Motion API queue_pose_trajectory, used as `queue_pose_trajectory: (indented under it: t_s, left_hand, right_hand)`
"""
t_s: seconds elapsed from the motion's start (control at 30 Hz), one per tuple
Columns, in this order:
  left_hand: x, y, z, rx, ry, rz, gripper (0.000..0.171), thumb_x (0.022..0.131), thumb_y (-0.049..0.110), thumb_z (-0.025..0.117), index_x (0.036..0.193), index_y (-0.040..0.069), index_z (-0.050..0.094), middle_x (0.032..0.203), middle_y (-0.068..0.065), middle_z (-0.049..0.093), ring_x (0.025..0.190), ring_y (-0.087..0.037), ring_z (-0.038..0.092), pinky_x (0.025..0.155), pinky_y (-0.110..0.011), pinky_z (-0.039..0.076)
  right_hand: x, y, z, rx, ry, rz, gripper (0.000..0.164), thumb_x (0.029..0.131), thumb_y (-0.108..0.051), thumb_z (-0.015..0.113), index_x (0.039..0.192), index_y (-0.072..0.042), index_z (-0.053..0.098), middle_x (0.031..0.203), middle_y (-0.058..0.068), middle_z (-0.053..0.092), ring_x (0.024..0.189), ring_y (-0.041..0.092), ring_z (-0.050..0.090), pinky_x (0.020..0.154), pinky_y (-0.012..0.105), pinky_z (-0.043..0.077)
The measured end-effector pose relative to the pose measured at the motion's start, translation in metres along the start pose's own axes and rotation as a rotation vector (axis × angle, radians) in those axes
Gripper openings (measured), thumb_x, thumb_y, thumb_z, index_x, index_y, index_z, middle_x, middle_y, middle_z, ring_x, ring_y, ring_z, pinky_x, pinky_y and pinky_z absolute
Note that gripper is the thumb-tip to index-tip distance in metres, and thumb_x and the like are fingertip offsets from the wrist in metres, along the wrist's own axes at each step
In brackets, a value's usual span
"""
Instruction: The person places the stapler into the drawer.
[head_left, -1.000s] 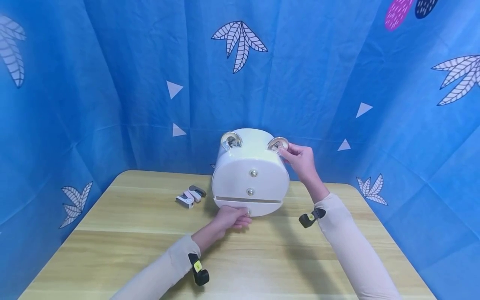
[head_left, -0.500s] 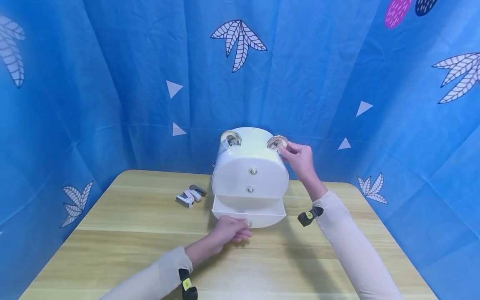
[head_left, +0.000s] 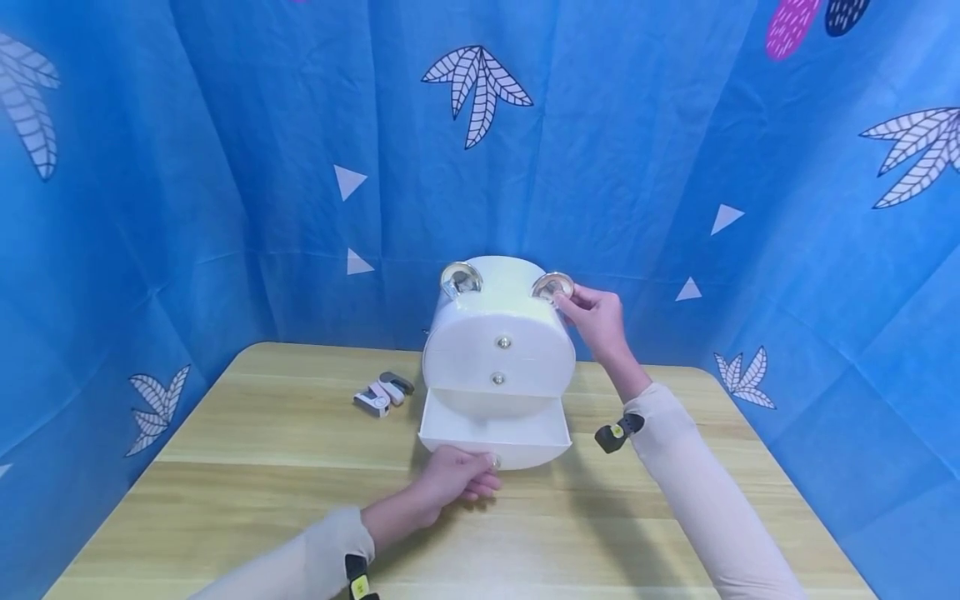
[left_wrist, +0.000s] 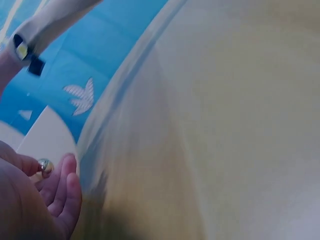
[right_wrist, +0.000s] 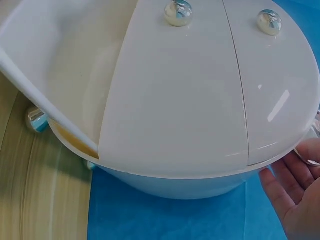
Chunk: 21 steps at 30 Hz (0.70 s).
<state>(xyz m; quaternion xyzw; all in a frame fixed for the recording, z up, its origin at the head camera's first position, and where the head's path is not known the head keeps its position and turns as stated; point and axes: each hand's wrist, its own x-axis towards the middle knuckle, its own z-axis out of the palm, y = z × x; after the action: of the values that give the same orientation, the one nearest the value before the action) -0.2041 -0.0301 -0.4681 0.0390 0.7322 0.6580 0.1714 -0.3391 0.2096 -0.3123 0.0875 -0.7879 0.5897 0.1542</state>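
- The blue curtain (head_left: 615, 125) hangs behind everything, at 12 o'clock from the chest and near its back, so I see little room that way.
- The wooden table (head_left: 247, 450) shows its side edges well apart from the chest at 9 and 3 o'clock; its front edge is out of view. The widest room I find lies toward 4 and 5 o'clock.
- The white chest (head_left: 483, 362), upright near the table's far edge, is the centre of my clock.
- Its bottom drawer (head_left: 528, 457), at 6 o'clock, was only a slot a second ago; now it juts well out and I can see its floor. I judge the pull well along, but cannot tell whether it is at its stop.
- The right hand (head_left: 600, 318), at 2 o'clock, has barely moved: thumb and fingers pinch a shiny ear (head_left: 543, 285) on the chest, which I read as bracing.
- The left hand (head_left: 452, 479), at 7 o'clock, has come toward me with the drawer, pinching its knob (left_wrist: 46, 168); the other fingers I can see stretch past it.
- A small grey-and-white item (head_left: 391, 392) lies between 8 and 9 o'clock, outside the drawer's path.
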Motion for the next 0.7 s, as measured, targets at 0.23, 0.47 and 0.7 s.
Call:
queue_pose_trajectory:
  t_s: [0.23, 0.47, 0.7]
  left_hand:
    - [-0.017, -0.001, 0.01, -0.004, 0.012, -0.002, 0.034, 0.098, 0.027, 0.066, 0.104, -0.006, 0.073, 0.086, -0.013, 0.079, 0.066, -0.011, 0.073, 0.06, -0.022, 0.059]
    - [-0.024, -0.001, 0.009, 0.017, 0.021, 0.02, 0.034, 0.098, 0.026, 0.067, 0.103, -0.007, 0.073, 0.084, -0.014, 0.078, 0.064, -0.01, 0.073, 0.058, -0.022, 0.058]
    - [-0.025, -0.005, 0.004, 0.064, -0.006, 0.039, 0.034, 0.099, 0.027, 0.065, 0.104, -0.005, 0.073, 0.086, -0.014, 0.079, 0.072, -0.02, 0.076, 0.062, -0.028, 0.061]
  right_hand:
    - [-0.001, -0.001, -0.001, -0.005, 0.006, -0.005, 0.038, 0.095, -0.019, 0.073, 0.128, -0.003, 0.069, 0.117, 0.028, 0.071, 0.083, 0.003, 0.069, 0.079, 0.027, 0.063]
    - [-0.002, -0.004, 0.002, -0.012, 0.019, 0.013, 0.038, 0.095, -0.018, 0.073, 0.129, -0.003, 0.068, 0.116, 0.027, 0.072, 0.082, 0.004, 0.068, 0.081, 0.031, 0.063]
    - [-0.004, -0.005, 0.003, -0.03, 0.036, 0.023, 0.036, 0.094, -0.017, 0.073, 0.128, -0.004, 0.069, 0.111, 0.024, 0.074, 0.08, 0.004, 0.068, 0.082, 0.034, 0.063]
